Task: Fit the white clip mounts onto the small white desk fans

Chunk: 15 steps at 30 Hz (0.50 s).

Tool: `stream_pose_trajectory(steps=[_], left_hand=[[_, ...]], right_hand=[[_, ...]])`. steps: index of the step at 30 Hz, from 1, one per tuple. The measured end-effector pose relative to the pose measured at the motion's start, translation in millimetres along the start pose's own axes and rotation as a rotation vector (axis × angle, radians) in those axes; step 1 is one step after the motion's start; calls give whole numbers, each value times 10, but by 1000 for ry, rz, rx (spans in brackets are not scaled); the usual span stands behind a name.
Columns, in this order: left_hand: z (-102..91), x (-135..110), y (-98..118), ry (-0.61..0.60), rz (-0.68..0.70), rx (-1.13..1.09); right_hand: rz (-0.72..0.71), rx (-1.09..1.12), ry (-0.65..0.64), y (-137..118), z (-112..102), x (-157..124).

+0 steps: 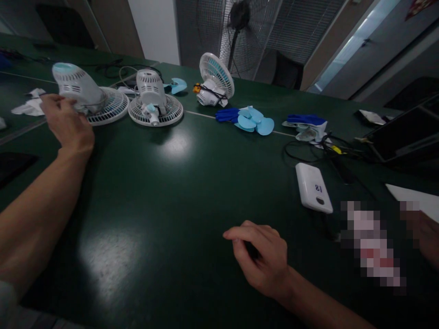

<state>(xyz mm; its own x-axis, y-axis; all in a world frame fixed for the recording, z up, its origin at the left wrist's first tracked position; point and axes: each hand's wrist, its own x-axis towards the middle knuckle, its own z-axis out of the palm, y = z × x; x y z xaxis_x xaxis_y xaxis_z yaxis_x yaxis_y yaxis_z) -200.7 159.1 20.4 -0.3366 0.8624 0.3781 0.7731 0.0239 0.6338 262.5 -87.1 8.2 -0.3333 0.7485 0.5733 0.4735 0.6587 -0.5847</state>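
At the far left of the table, my left hand (70, 121) is closed on a small white fan (80, 89) whose grille faces down; the fingertips are partly hidden against its housing. Beside that fan, a second white fan (151, 89) rests grille-down on the green table (164, 196). My right hand (260, 258) is loosely curled near the table's front, thumb and forefinger together, and nothing shows in it.
Further back stand a third fan (216, 80), light-blue fan blades (255, 121), and blue gloves (305, 120). A white power bank (313, 187) marked with digits lies right, near black cables (302, 155). Another person's hand (427, 233) is at the right edge.
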Motion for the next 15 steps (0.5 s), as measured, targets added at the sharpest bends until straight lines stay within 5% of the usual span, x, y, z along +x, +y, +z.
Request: stream_pose_trajectory(steps=[3, 11, 15], left_hand=[[26, 28, -78, 202, 115, 190], [135, 100, -155, 254, 126, 382], [109, 70, -121, 207, 255, 414]], right_hand=[[-4, 10, 4, -2, -2, 10], [-7, 5, -11, 2, 0, 12], [0, 13, -22, 3, 3, 3]])
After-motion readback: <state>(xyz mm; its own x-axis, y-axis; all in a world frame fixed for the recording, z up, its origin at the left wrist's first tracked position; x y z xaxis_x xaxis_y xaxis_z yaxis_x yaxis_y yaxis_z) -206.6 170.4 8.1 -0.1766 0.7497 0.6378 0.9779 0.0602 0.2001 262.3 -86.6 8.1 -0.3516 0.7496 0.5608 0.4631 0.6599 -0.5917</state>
